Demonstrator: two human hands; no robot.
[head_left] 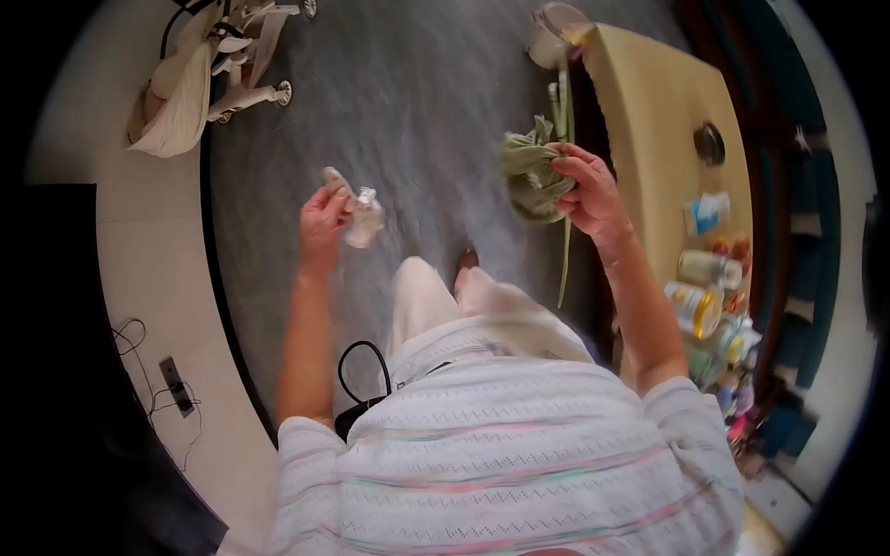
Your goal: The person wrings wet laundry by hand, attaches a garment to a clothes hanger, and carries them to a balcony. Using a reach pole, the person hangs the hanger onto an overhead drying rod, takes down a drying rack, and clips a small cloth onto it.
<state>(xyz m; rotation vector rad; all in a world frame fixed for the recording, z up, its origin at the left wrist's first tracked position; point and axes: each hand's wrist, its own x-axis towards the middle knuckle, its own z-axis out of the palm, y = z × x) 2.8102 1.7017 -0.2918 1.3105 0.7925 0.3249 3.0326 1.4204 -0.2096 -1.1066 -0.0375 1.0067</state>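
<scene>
My left hand point(323, 221) is closed, pinching a small crumpled beige-and-white bundle point(363, 222) that looks like soft cloth; its exact kind cannot be made out. To the right, my right hand point(591, 193) grips a bunched green cloth point(533, 176), which hangs in folds from the fingers. A long, thin light-green strip point(566, 250) runs up and down beside that cloth; whether the hand holds it too is unclear. Both hands are held out in front of me above the dark grey floor point(426, 120).
On the right stands a table with a yellowish cover point(649, 102), bearing a dark round object point(709, 144), a yellow-lidded can point(693, 309) and jars. A pale bin point(554, 35) is at its far end. Upper left is a wheeled stroller-like frame point(246, 93); cables trail from a wall socket point(176, 386).
</scene>
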